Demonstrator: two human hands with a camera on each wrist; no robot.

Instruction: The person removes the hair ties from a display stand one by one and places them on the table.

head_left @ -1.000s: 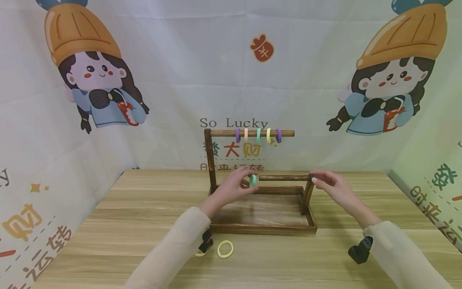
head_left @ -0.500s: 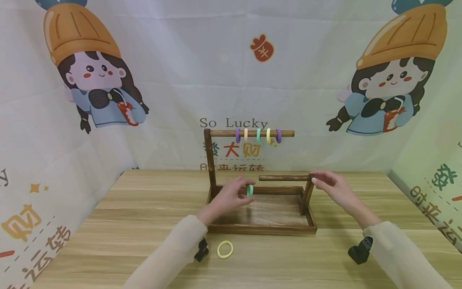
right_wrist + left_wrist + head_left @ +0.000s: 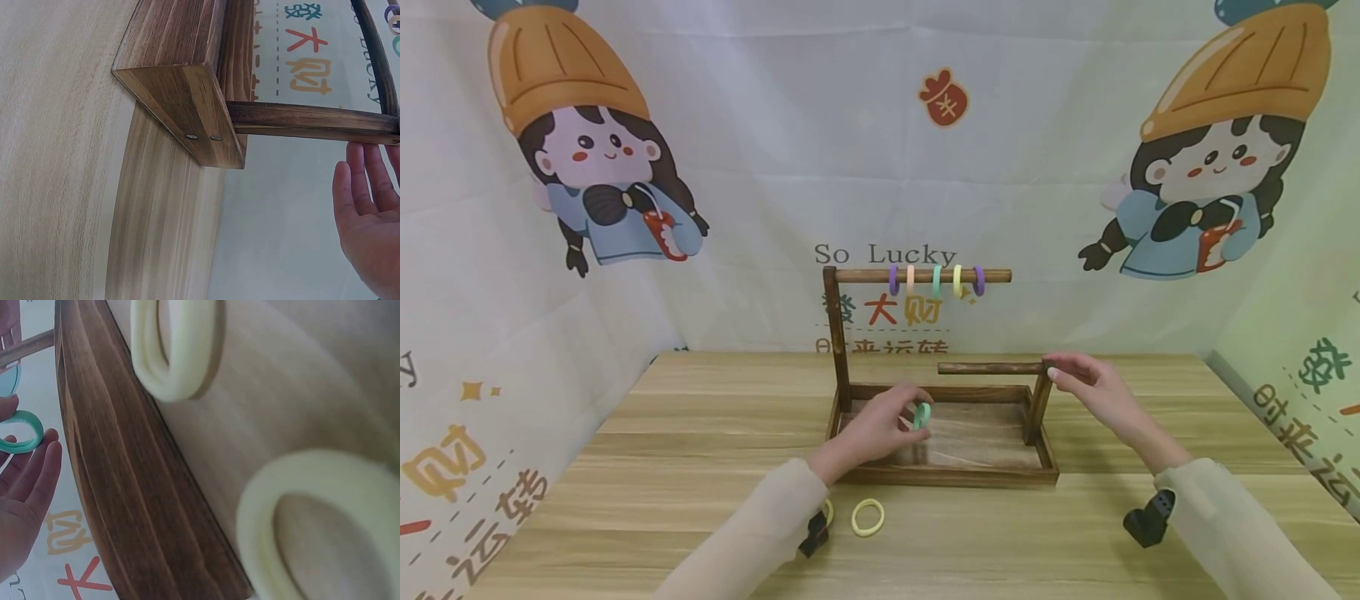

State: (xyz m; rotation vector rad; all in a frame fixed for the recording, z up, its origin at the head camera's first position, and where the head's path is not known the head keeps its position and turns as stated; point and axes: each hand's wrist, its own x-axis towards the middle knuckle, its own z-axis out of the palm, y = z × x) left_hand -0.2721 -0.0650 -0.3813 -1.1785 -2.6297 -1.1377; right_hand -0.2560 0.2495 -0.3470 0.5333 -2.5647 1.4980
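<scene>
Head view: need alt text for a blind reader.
Left hand pinches a green ring over a wooden tray; right hand holds the top of its short post. Five rings hang on the upper bar; two yellow rings, one partly hidden, lie on the table.

A green ring (image 3: 922, 416), pinched by the left hand (image 3: 878, 427), stands on edge above the tray (image 3: 946, 477) of a dark wooden rack (image 3: 837, 337). The rack stands upright, five rings (image 3: 937, 282) hanging from its upper bar (image 3: 865, 276); the right hand (image 3: 1093, 383) touches its shorter post (image 3: 1039, 408) near the top.
</scene>
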